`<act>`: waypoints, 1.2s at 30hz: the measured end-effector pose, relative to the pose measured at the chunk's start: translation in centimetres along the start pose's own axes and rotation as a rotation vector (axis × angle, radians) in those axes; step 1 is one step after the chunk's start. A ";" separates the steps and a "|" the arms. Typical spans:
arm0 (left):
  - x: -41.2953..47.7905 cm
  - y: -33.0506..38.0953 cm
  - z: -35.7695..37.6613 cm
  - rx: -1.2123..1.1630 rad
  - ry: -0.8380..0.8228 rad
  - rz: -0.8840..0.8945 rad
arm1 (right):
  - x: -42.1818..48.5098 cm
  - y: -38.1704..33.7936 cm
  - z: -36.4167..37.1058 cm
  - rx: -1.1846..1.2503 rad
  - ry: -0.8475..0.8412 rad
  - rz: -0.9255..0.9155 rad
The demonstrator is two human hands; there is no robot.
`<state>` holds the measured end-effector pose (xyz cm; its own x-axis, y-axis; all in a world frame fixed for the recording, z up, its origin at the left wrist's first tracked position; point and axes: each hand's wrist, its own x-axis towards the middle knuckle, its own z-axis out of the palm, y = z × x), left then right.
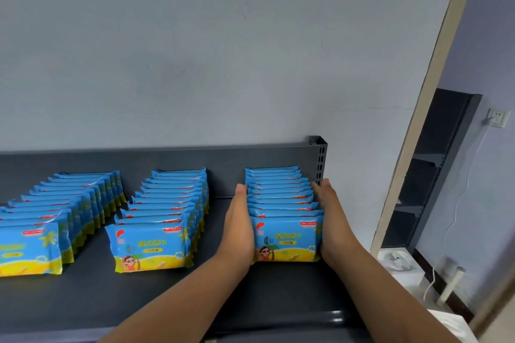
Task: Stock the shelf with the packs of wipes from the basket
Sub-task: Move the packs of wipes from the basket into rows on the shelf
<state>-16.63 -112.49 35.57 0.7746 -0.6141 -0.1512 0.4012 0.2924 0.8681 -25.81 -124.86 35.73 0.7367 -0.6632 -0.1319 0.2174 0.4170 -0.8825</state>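
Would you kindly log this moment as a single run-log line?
phase: squaring row | left hand: flat on left side of right row of wipes | right hand: flat on right side | shelf: three rows standing | basket: unseen

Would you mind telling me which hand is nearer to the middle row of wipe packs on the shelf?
Left. The left hand lies flat against the right row's left side, facing the middle row across a gap; the right hand presses that row's far side.
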 end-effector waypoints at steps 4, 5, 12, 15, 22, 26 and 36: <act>0.2 0.4 -0.1 -0.067 -0.077 -0.008 | 0.1 -0.2 0.4 0.050 -0.027 0.022; 0.2 0.5 -0.1 -0.080 -0.085 -0.007 | 0.1 -0.2 0.7 0.045 -0.032 0.028; 0.6 0.3 -0.4 -0.094 -0.124 0.021 | 0.5 0.0 0.8 0.042 -0.072 0.042; 0.8 0.4 -0.4 -0.079 -0.107 0.020 | 0.7 0.1 0.6 0.033 -0.066 0.036; 1.7 0.0 -0.6 0.019 -0.055 0.061 | 0.7 0.4 0.7 0.011 -0.033 -0.033; 1.5 0.6 -0.6 0.036 -0.002 0.089 | 0.8 0.2 0.3 -0.093 0.013 -0.074; -3.0 5.8 -1.3 1.420 0.268 0.939 | -3.3 -3.4 1.1 -1.034 0.138 -0.601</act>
<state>-16.00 -108.03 40.45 0.5854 -0.4529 0.6725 -0.7988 -0.4643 0.3827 -28.28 -123.38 39.69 0.6051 -0.6682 0.4329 -0.1601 -0.6347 -0.7560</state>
